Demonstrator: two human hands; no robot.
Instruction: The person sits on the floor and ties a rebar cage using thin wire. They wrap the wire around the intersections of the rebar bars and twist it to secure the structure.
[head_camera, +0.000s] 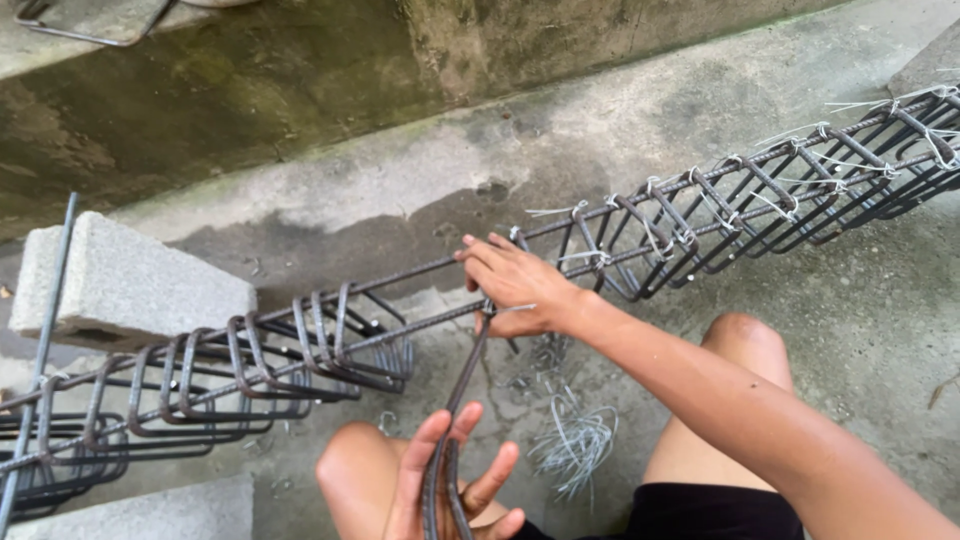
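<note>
Fingers (492, 250) of the right hand (515, 285) are curling around one of the long dark steel reinforcing bars (420, 272) of the rebar cage (640, 235), gripping it close to a thin silvery tie wire (512, 309) that is sticking out by the thumb. That cage, a long frame of dark rusty bars and bent rectangular stirrups, is lying across the concrete floor (860, 310) from the left edge towards the upper right corner, its left part resting beside a grey concrete block (130, 285). Loose stirrups (350, 340) are bunching together unbound on the left stretch, while those on the right stretch are sitting spaced and bound with pale wire. The left hand (450, 480), at the bottom edge of the floor between the person's bare knees, is holding a loose dark bent steel stirrup (462, 385) against the palm, with its fingers spread fairly wide. A bundle of cut silvery wire pieces (575, 445) is lying on the floor just beside the right knee.
</note>
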